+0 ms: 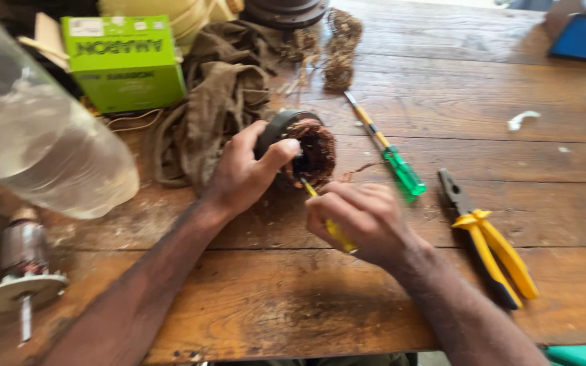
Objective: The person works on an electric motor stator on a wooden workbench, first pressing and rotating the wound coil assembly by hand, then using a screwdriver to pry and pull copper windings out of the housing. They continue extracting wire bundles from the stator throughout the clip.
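Observation:
My left hand [245,173] grips a round black motor stator [281,129] filled with tangled copper winding [317,150], holding it tilted on the wooden table [442,95]. My thumb presses on the stator's rim. My right hand [361,220] is closed around a small yellow-handled tool [337,234], whose tip reaches into the copper wire at the stator's lower edge. Loose copper strands trail out to the right of the stator.
A green-handled screwdriver [401,169] and yellow-handled pliers [493,247] lie right of my hands. A brown rag [222,88], a green box [125,62] and pulled copper wire [339,47] sit behind. A clear plastic bottle [42,142] looms at left, above a motor rotor [23,261].

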Demonstrator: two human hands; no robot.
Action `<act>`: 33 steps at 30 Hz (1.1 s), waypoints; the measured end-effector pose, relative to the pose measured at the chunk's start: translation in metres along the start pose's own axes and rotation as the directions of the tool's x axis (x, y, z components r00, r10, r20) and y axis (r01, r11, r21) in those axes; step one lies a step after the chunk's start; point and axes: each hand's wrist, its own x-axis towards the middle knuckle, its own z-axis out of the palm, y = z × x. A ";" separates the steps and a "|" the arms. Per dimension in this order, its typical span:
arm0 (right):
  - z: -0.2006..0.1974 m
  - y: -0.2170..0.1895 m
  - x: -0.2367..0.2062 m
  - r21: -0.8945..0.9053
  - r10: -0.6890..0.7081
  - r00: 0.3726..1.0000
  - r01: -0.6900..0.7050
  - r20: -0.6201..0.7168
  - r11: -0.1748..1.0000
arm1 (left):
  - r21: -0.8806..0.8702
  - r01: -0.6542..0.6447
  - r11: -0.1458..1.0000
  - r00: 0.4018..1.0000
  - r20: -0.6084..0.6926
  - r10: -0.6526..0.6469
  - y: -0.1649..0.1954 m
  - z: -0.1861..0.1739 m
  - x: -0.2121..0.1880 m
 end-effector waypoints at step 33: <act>-0.001 0.001 0.002 0.011 0.001 0.993 0.000 -0.115 1.000 | -0.129 0.081 0.988 0.997 0.009 -0.081 -0.003 0.002 0.002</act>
